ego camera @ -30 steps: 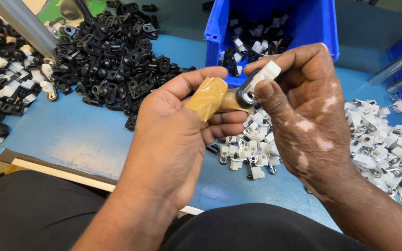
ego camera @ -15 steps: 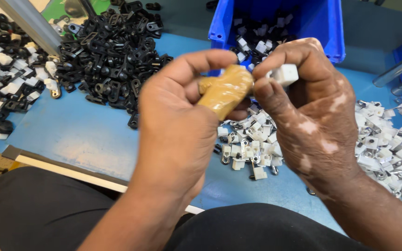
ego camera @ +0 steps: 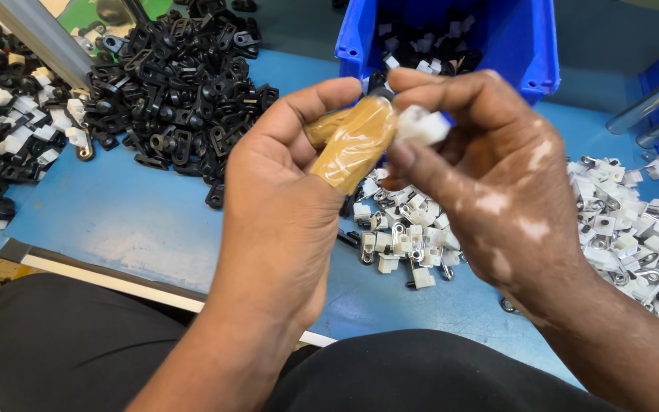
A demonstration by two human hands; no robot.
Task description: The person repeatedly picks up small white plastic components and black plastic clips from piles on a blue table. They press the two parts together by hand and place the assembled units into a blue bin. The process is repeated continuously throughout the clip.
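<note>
White clip point(ego camera: 423, 124) level between hands point(ego camera: 390, 191)

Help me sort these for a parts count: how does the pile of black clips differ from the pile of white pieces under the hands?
The black clips are all dark and heaped thickly at the far left of the blue table. The white pieces are pale blocks with shiny metal loops, spread thinner, near the middle and partly hidden by both hands. The black pile looks larger. Both lie loose on the same table.

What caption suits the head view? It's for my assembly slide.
Left hand and right hand pinch a small white clip above a blue table.
</note>
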